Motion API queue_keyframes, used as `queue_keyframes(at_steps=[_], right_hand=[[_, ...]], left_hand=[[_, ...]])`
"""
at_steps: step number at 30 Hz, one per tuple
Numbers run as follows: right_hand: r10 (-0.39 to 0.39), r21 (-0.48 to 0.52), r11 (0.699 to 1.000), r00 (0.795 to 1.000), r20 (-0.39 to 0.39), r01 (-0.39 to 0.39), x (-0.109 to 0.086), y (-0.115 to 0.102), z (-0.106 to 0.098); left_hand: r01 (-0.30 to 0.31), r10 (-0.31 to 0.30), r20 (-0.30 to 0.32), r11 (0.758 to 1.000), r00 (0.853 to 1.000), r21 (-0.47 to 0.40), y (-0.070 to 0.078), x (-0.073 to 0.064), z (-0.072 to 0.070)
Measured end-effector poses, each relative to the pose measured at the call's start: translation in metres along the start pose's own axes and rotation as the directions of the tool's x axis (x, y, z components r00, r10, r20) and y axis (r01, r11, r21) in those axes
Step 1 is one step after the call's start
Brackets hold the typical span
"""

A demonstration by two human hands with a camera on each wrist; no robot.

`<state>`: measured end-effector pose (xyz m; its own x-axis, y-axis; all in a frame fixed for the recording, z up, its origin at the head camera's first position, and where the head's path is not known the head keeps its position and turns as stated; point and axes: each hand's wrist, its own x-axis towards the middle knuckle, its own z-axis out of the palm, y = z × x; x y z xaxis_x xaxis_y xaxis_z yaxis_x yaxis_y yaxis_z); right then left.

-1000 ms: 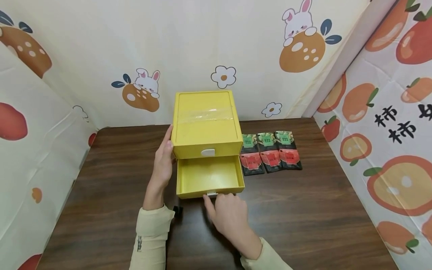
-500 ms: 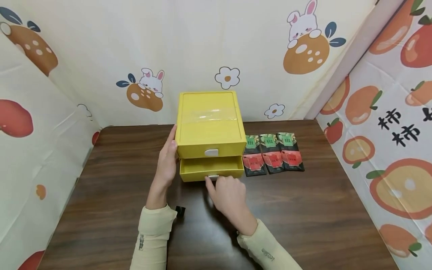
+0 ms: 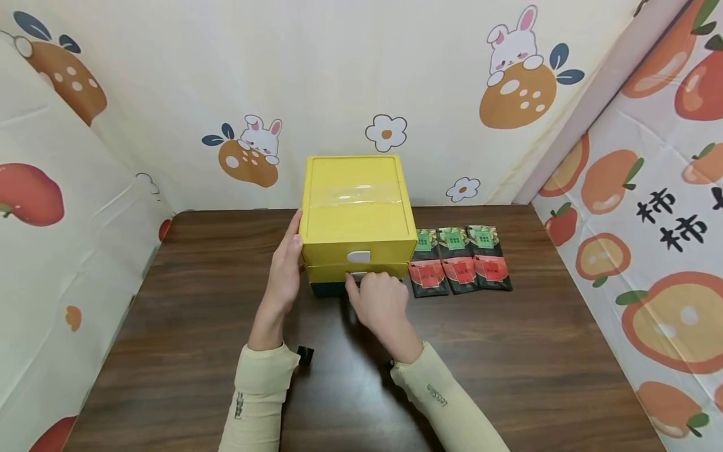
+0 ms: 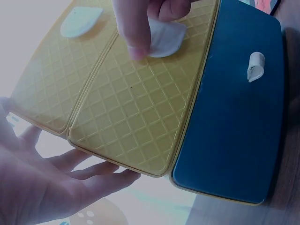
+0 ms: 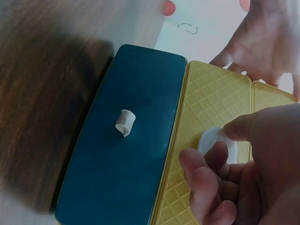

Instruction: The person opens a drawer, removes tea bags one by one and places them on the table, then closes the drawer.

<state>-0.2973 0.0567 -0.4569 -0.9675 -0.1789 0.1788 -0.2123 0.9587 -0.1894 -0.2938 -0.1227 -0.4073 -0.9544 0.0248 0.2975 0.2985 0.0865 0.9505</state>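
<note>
A small yellow drawer cabinet (image 3: 357, 207) stands on the table, with two yellow drawers above a dark teal bottom drawer (image 4: 229, 108). Its middle drawer (image 4: 131, 108) sits flush or nearly flush with the front. My right hand (image 3: 381, 300) pinches that drawer's white handle (image 5: 218, 143) between thumb and curled fingers. Along the cabinet's left side rests my left hand (image 3: 284, 276), its fingers straight against the wall, as the left wrist view shows. The top drawer's white handle (image 3: 358, 256) and the teal drawer's curled white tab (image 5: 125, 123) are untouched.
Right of the cabinet lie three black packets (image 3: 459, 260) with green and red labels, side by side. The brown wooden table (image 3: 536, 351) extends on both sides. Printed curtains (image 3: 339, 94) stand behind and beside it.
The middle drawer has slid from well out to flush or nearly flush, pushed inward by my right hand. My left hand has stayed on the cabinet's side. The packets have not moved.
</note>
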Motion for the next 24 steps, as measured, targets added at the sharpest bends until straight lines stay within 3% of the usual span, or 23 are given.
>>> queue_keyframes(at_steps=[6, 11, 16, 19, 24], right_hand=[[0.024, 0.021, 0.999, 0.998, 0.049, -0.025, 0.002, 0.0, -0.003], [0.041, 0.021, 0.999, 0.998, 0.04, -0.042, -0.003, 0.004, 0.0], [0.058, 0.047, 0.997, 0.986, 0.158, -0.066, -0.011, 0.009, 0.012], [0.057, 0.068, 0.995, 0.974, 0.221, -0.073, -0.015, 0.009, 0.023], [0.054, 0.083, 0.994, 0.971, 0.232, -0.075, -0.015, 0.008, 0.039]], left_hand=[[0.008, -0.008, 0.002, 1.0, 1.0, -0.004, 0.003, 0.001, 0.0], [-0.019, 0.019, 0.007, 1.0, 1.0, 0.015, 0.004, 0.003, 0.002], [-0.055, 0.056, -0.016, 0.996, 0.998, 0.077, 0.005, 0.001, 0.004], [-0.039, 0.042, -0.036, 0.995, 0.998, 0.091, 0.005, -0.002, 0.005], [0.006, -0.004, -0.052, 0.999, 0.999, 0.04, 0.005, -0.001, 0.006]])
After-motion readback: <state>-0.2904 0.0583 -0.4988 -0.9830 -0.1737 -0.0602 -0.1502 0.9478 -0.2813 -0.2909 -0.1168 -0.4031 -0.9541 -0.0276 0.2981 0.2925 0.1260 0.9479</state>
